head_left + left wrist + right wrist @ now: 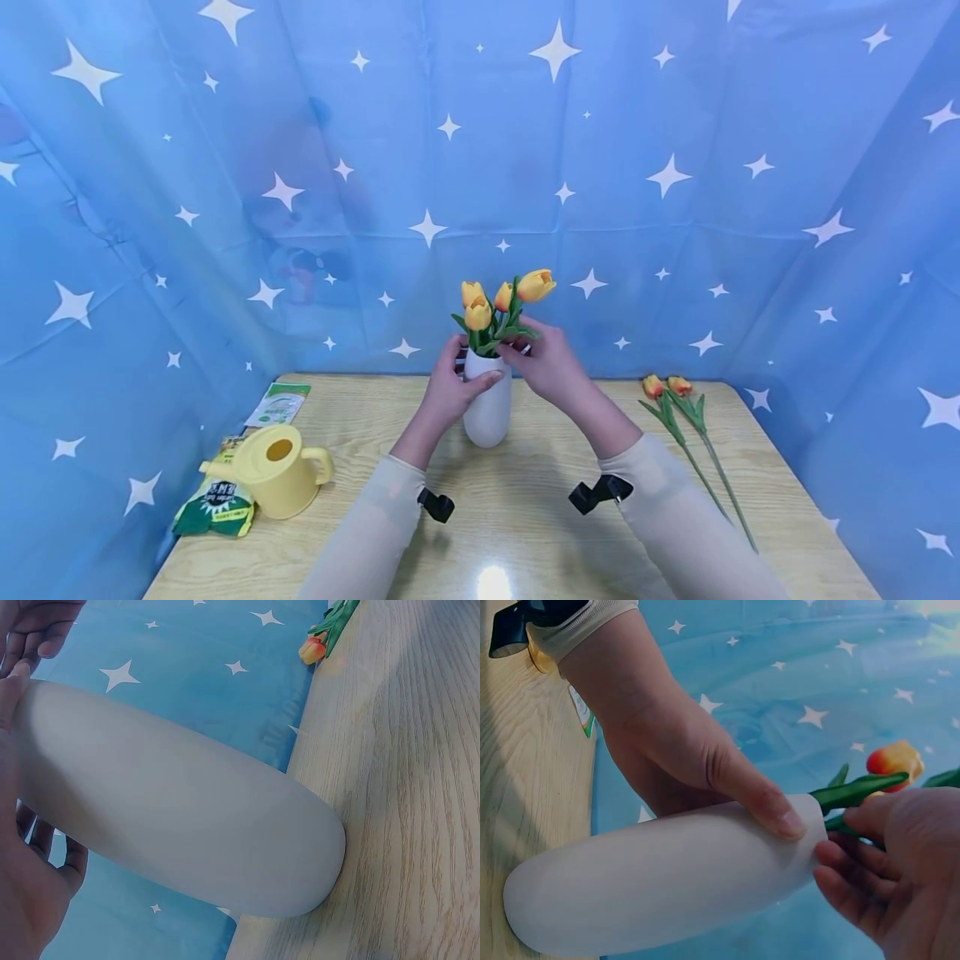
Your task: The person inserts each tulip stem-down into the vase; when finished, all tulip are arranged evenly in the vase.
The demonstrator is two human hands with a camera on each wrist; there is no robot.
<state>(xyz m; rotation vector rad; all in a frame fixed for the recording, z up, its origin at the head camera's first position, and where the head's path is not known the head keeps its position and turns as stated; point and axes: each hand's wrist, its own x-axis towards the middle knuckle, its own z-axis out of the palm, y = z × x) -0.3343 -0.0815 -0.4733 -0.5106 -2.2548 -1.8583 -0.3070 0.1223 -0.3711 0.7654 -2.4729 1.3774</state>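
A white vase (487,412) stands upright on the table. My left hand (452,390) grips it near the rim, thumb on the near side, as the right wrist view also shows. Several yellow-orange tulips (477,314) with green leaves rise from its mouth. At the rim, my right hand (551,364) pinches one tulip (536,286) low among its leaves; that flower leans to the right. The lower stems are hidden inside the vase (667,881). In the left wrist view, the vase body (180,795) fills the middle and the flowers above it are out of sight.
Two loose tulips (666,386) lie on the right of the wooden table (540,517). At the left are a yellow watering can (279,475), a green and yellow bag (217,506) and a green-white packet (279,405). A blue starred curtain (480,167) hangs behind.
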